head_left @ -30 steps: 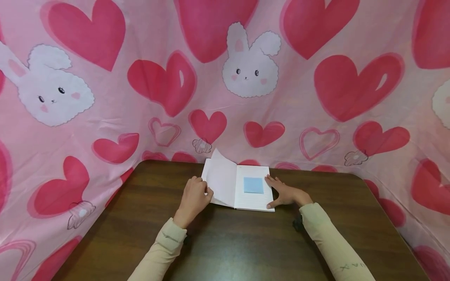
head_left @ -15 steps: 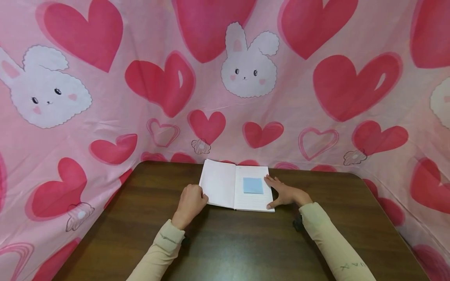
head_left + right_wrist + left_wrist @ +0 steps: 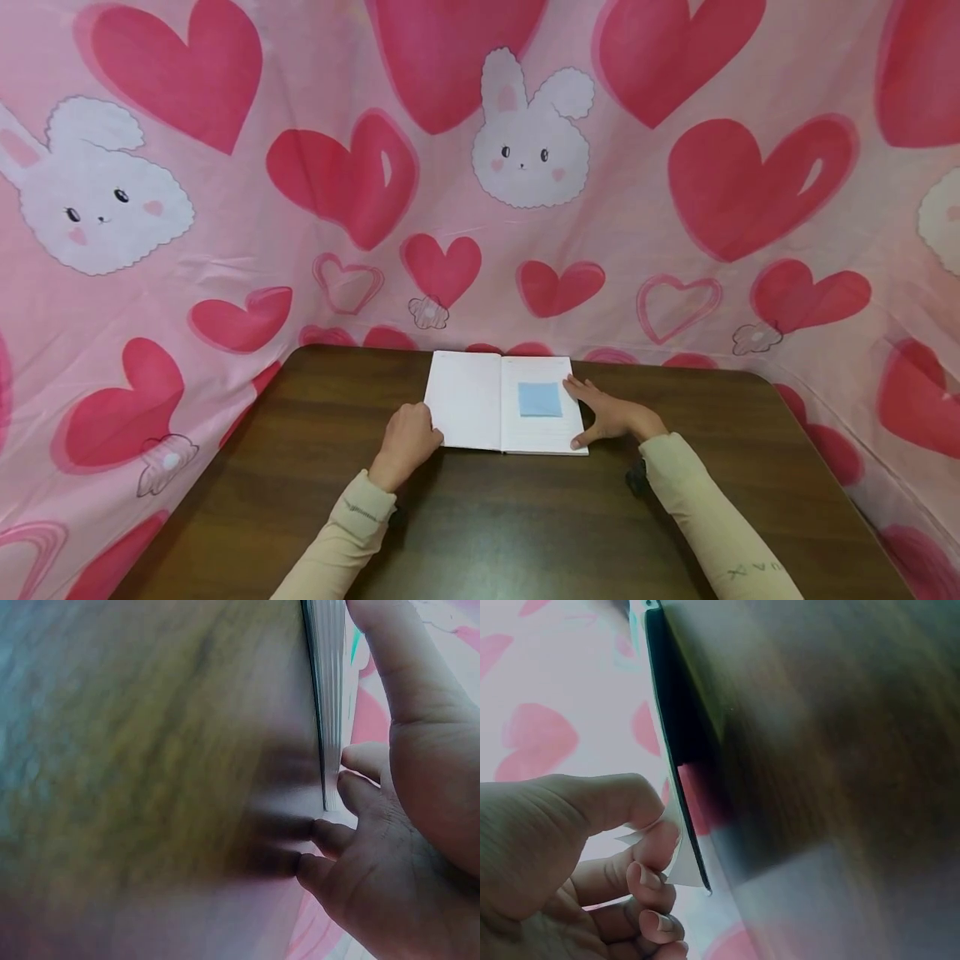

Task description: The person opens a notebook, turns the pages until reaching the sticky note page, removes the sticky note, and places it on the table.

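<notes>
An open notebook (image 3: 465, 400) lies near the far edge of the table, its left page blank and its right page lined. A blue sticky note (image 3: 540, 400) sits on the right page. My left hand (image 3: 408, 437) is at the lower left corner; in the left wrist view its thumb and index finger pinch white page edges (image 3: 686, 874), the other fingers curled below. Spread along the right edge is my right hand (image 3: 611, 412), thumb on the lower right corner. The right wrist view shows the page stack (image 3: 328, 690) beside the thumb, with fingertips touching the table.
The brown wooden table (image 3: 480, 525) has rounded far corners. A pink cloth (image 3: 465, 200) with hearts and rabbits hangs just behind it and along both sides. Dark wrist straps show under both sleeves.
The raised left page has come down flat to the left. My left hand has moved slightly left and down with it. My right hand keeps its place on the right edge.
</notes>
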A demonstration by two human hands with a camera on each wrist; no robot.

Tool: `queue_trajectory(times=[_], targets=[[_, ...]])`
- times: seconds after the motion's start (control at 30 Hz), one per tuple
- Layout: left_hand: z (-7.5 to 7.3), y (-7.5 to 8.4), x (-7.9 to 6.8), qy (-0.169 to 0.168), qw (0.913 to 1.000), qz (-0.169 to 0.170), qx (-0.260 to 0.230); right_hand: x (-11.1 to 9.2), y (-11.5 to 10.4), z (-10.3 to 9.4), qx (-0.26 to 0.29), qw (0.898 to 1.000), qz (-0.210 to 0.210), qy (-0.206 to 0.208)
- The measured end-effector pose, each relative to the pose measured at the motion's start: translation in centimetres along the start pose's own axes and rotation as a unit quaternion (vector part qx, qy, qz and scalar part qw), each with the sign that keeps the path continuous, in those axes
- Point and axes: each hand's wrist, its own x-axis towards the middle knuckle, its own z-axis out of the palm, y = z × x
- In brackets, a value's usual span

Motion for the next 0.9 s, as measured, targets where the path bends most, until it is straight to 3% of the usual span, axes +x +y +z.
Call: queue_trajectory(times=[0.37, 0.67, 0.8, 0.9], targets=[[0.55, -0.57, 0.52, -0.064, 0.9976, -0.028, 0.001, -0.01, -0.15, -0.24, -0.003, 1.000, -0.005, -0.001], [0.70, -0.96, 0.59, -0.089, 0.9951, -0.042, 0.008, -0.07, -0.23, -0.17, 0.000, 1.000, -0.006, -0.003], [0.42, -0.81, 0.66, -0.069, 0.9944, -0.055, 0.057, -0.04, -0.18, -0.16, -0.002, 1.000, -0.007, -0.001], [0.34, -0.53, 0.70, -0.026, 0.9920, -0.035, 0.119, -0.05, -0.12, -0.10, -0.004, 1.000, -0.003, 0.000]])
